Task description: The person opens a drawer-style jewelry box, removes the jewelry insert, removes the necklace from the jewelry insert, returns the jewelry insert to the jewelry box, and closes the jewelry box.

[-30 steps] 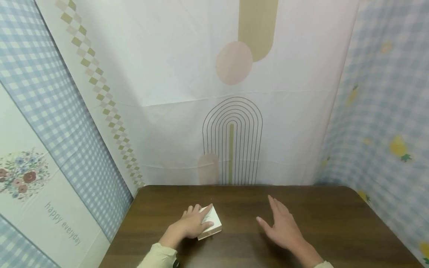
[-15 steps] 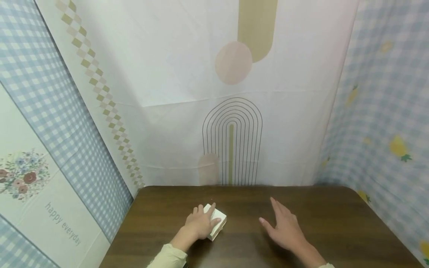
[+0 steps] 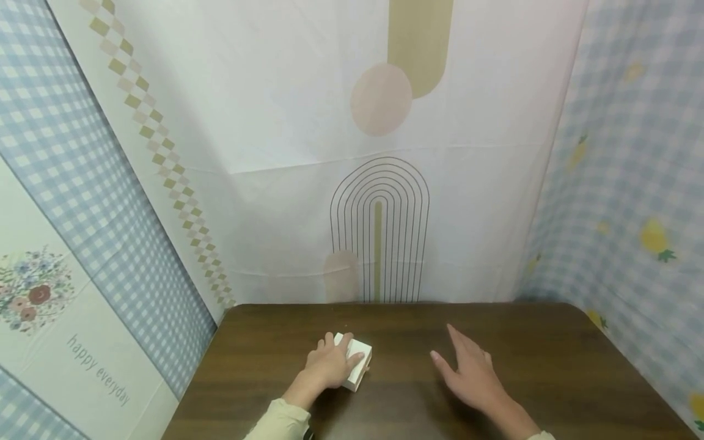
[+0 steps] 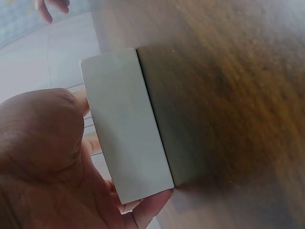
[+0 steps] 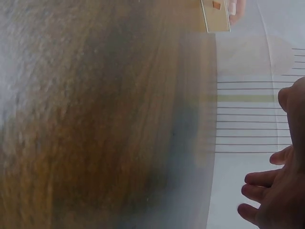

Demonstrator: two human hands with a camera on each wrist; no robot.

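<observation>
A small white box [image 3: 359, 348] stands on the brown wooden table, left of centre. Over its top my left hand [image 3: 329, 366] grips it, the thumb near its right edge. In the left wrist view, one plain long side of the box [image 4: 126, 129] faces the camera, with a fingertip at its lower corner and other fingers partly hidden behind. From the right wrist, a tan end of the box [image 5: 212, 21] shows a small brown tab [image 5: 216, 5]. My right hand [image 3: 474, 374] is held apart from the box, over the table's right half, fingers extended and thumb spread, holding nothing.
The wooden table [image 3: 407, 403] ends at a white patterned cloth [image 3: 275, 220] behind it. Blue checked cloth hangs at the left [image 3: 104, 183] and right [image 3: 605, 195]. The table's far corners are rounded.
The left hand has shifted slightly right with the box, which has turned so its tabbed end faces right. My right hand has drifted a little to the right, still extended.
</observation>
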